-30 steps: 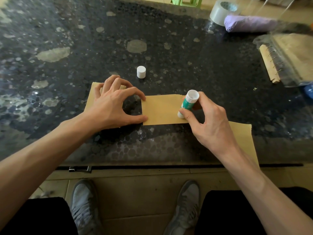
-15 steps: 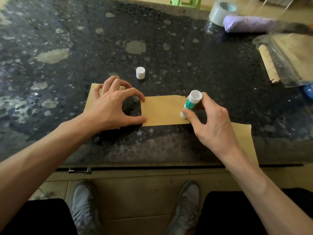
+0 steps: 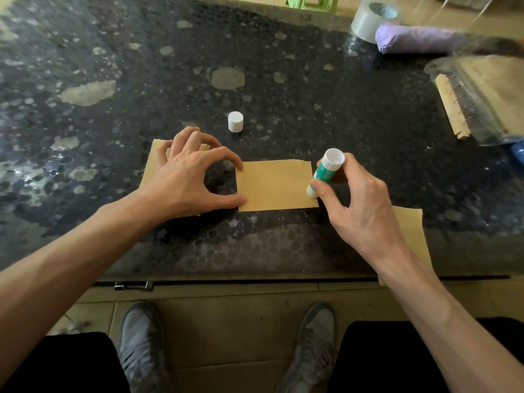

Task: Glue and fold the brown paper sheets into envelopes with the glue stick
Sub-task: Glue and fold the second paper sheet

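Observation:
A folded brown paper sheet (image 3: 276, 185) lies flat on the dark speckled table (image 3: 312, 103). My left hand (image 3: 187, 180) arches over its left part, index fingertip and thumb tip pressing on the edge of the folded flap. My right hand (image 3: 360, 211) grips a green and white glue stick (image 3: 326, 171), tilted, with its lower end touching the flap's right edge. The glue stick's white cap (image 3: 235, 122) stands alone on the table behind my left hand. A second brown sheet (image 3: 408, 222) lies under my right wrist.
At the back right are a tape roll (image 3: 368, 18), a purple bundle (image 3: 416, 38) and a clear plastic bag of brown paper (image 3: 487, 95). The table's front edge (image 3: 255, 279) runs just beyond my knees and shoes.
My right hand has slid the glue stick rightwards to the flap's right edge. My left hand has stayed in place on the paper.

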Demonstrator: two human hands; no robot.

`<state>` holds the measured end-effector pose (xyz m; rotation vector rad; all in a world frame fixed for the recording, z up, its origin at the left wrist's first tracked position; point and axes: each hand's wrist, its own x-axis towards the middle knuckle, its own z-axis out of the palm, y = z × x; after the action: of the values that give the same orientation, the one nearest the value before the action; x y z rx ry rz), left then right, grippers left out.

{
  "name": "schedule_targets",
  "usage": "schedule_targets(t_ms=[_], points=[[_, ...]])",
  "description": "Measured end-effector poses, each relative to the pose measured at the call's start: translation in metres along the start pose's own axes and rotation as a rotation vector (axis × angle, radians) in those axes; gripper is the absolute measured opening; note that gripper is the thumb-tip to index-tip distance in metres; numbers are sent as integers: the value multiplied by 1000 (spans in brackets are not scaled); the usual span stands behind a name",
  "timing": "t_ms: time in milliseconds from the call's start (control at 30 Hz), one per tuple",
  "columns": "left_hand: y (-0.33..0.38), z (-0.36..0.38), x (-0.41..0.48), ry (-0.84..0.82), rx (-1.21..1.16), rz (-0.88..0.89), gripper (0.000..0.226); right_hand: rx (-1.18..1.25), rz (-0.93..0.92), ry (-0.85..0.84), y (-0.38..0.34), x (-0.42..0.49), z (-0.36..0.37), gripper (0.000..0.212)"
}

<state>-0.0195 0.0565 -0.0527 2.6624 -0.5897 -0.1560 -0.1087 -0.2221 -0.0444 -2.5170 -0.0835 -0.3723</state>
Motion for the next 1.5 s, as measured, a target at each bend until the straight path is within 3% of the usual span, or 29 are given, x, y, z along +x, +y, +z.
schedule_targets(t_ms=[367,533,733,867,1500], points=[[0,-1,0,-1,-13,1,64,340,162,208,4,15,-4,29],[0,-1,0,6,-1,-1,64,459,79,122,-8,23,1,28],[1,0,-1,16,4,-7,63,412,-11,-92,-38,30,28,46],[0,2,0,18,-5,2,63,353,-59,-153,-48,31,38,39],[1,1,-1,27,-14,-9,64,152,-38,-76,-58,41,47,33]])
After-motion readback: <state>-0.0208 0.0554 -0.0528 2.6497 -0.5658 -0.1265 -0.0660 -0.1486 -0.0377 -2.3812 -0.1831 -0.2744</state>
